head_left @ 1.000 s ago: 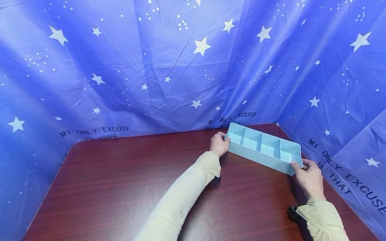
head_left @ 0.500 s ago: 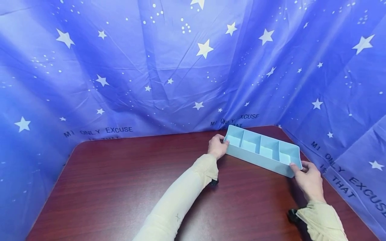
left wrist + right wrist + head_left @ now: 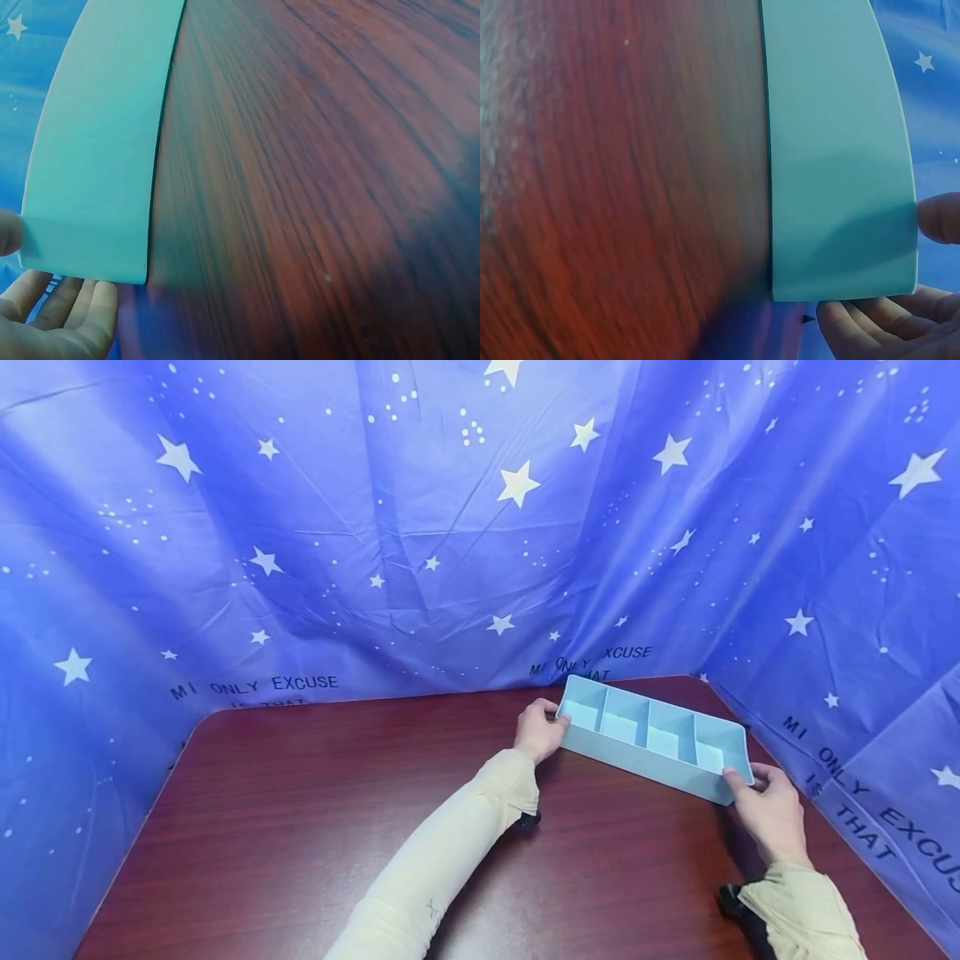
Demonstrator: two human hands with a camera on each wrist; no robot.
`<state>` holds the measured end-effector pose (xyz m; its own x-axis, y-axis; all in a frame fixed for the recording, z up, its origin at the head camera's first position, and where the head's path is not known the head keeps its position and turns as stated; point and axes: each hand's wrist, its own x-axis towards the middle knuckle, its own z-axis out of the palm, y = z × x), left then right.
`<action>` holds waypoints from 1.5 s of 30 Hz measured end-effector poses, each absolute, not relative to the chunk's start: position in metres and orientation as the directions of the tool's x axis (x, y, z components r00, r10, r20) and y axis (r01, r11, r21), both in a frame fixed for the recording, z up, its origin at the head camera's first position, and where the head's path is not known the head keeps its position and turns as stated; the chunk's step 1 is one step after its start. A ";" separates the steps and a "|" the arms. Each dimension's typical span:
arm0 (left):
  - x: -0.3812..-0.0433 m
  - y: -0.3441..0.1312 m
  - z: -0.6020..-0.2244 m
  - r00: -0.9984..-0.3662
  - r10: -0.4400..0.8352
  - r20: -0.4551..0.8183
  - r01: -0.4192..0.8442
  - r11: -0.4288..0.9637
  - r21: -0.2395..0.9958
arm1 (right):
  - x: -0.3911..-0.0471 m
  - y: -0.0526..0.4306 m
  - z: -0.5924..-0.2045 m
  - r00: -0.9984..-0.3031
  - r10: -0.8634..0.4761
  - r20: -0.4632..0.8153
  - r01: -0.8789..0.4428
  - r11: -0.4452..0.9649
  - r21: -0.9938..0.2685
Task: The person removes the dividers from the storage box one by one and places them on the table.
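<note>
A long light-blue organizer box (image 3: 641, 762), split by dividers into several open compartments, sits at the right rear of the table, angled with its right end nearer me. Nothing lies in the parts of the compartments I can see. My left hand (image 3: 540, 729) grips its left end, thumb at the rim and fingers against the end wall. At the opposite end, my right hand (image 3: 772, 810) holds the box the same way. Both wrist views show the box's long side wall (image 3: 101, 150) along the table, with fingers (image 3: 847, 330) at the end.
The reddish-brown wooden table (image 3: 322, 793) spreads left and in front of the box. A blue curtain (image 3: 420, 527) with white stars hangs behind the table and along both sides. The box's right end is near the table's right edge.
Both hands keep their grip on the box. It has shifted slightly left relative to the table, and the head view has tilted and turned a little.
</note>
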<state>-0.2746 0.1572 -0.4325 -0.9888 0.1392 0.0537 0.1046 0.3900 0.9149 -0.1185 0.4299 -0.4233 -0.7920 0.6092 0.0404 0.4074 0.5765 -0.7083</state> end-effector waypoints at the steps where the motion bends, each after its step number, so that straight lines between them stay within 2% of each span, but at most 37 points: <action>1: -0.274 0.156 -0.433 -0.988 0.141 0.057 0.108 0.388 0.915 | -0.119 0.430 -0.423 -0.793 0.608 0.041 0.406 0.578 -0.708; 13: -0.270 0.142 -0.438 -0.987 0.157 0.036 0.082 0.302 0.950 | -0.122 0.423 -0.424 -0.811 0.581 0.063 0.378 0.603 -0.703; 45: -0.257 0.119 -0.443 -0.990 0.133 0.035 0.067 0.250 0.966 | -0.124 0.409 -0.425 -0.822 0.567 0.055 0.365 0.598 -0.713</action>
<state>-0.2570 0.1190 -0.4431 -0.9905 0.1332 0.0346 0.0673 0.2497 0.9660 -0.1238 0.4091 -0.4245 -0.8218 0.5672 0.0548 0.3653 0.5982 -0.7132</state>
